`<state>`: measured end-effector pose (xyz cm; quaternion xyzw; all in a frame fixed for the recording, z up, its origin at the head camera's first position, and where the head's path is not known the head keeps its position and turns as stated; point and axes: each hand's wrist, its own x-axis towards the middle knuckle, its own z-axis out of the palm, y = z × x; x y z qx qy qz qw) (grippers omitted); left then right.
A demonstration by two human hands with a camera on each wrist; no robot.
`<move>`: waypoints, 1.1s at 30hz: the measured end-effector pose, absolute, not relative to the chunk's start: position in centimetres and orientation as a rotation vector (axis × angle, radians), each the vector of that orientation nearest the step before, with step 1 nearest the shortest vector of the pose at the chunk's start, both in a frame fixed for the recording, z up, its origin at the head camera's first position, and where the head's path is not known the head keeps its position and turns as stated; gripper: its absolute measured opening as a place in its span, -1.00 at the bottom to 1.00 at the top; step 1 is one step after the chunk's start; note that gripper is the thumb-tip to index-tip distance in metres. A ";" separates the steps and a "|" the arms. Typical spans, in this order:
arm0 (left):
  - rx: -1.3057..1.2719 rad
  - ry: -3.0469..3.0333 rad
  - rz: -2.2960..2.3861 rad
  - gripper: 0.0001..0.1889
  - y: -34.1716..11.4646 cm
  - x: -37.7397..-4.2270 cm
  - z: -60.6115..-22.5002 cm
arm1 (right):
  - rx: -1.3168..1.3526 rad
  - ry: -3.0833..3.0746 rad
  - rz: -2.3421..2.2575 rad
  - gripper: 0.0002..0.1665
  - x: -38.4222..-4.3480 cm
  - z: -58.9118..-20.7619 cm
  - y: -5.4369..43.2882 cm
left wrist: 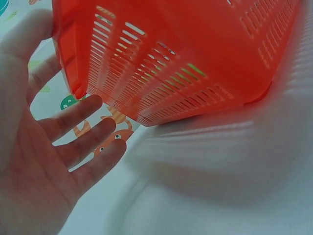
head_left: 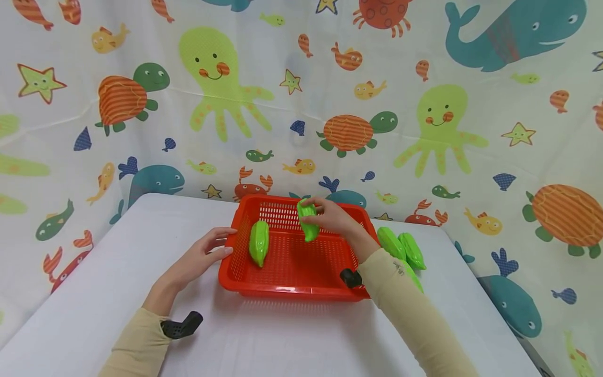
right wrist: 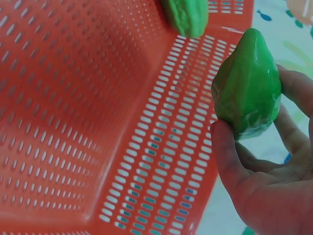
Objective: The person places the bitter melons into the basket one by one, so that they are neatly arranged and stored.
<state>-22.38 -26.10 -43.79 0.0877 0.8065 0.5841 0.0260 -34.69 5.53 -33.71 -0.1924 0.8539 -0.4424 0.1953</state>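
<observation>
A red plastic basket (head_left: 292, 289) with slotted walls stands on the table. My right hand (head_left: 332, 215) pinches a glossy green, ridged fruit (head_left: 308, 222), tapered like a star fruit, over the back part of the basket. Thumb on one side and fingers on the other grip this piece in the right wrist view. Another green fruit (head_left: 259, 243) lies inside the basket at the left. My left hand (head_left: 203, 255) has its fingers spread and lightly bent at the basket's left rim. In the left wrist view its fingertips (left wrist: 115, 149) extend beside the slotted wall, with the palm bare.
Several more green fruits (head_left: 412, 251) lie on the white table (head_left: 188, 351) just right of the basket, partly behind the right forearm. A white curtain (head_left: 301, 47) printed with sea animals hangs behind the table and along its sides.
</observation>
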 end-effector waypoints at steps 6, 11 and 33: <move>0.273 2.483 1.814 -0.40 -26.0 -22.4 -43.8 | -0.551 2.413 -1.120 -0.53 -34.6 -34.4 3.8; 0.277 2.480 1.816 -0.40 -26.1 -22.4 -43.8 | -0.589 2.425 -1.046 -0.54 -34.6 -35.2 2.9; 0.266 2.493 1.811 -0.40 -26.2 -22.4 -43.7 | -0.628 2.446 -0.853 -0.54 -34.3 -36.8 0.2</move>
